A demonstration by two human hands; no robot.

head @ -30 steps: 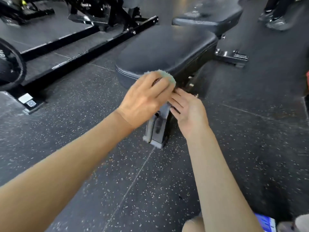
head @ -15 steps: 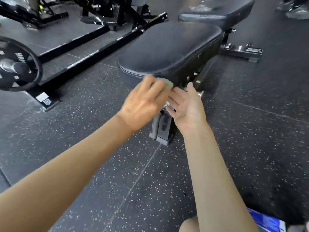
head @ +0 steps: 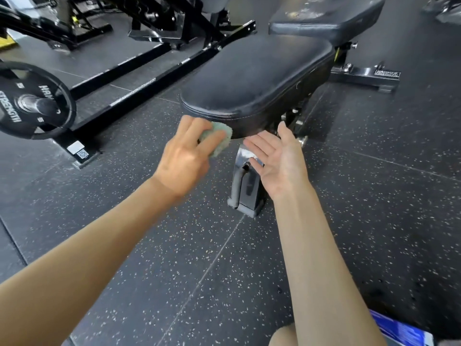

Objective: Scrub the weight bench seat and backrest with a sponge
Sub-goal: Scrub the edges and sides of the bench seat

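I had the left hand [head: 184,158] wrapped over the green sponge [head: 219,138], fingers curled across its top, so only the far end of the sponge showed past the fingertips. That end sat against the near edge of the bench seat [head: 257,88], at the seat's near-left corner and just under its stitched rim. The hand was slightly blurred, so I could not tell how hard the sponge was pressed there.

The right hand [head: 279,161] lay wide, palm turned up, fingers straight and a little spread, gripping nothing. It hung just below the seat's near edge, to the right of the sponge and apart from it, in front of the metal front post [head: 245,193] that stood under the seat.

The black seat pad lay flat. Beyond its far end rose the backrest [head: 324,16], a second black pad with pale scuffs on top. Right of the seat, on the speckled rubber floor [head: 374,196], lay the bench's rear foot [head: 366,77]. Well to the seat's left hung a black weight plate [head: 32,101], with a black rack rail [head: 139,88] running between the plate and the seat. Near me, well short of the seat on the right, a blue item [head: 404,333] poked into view.
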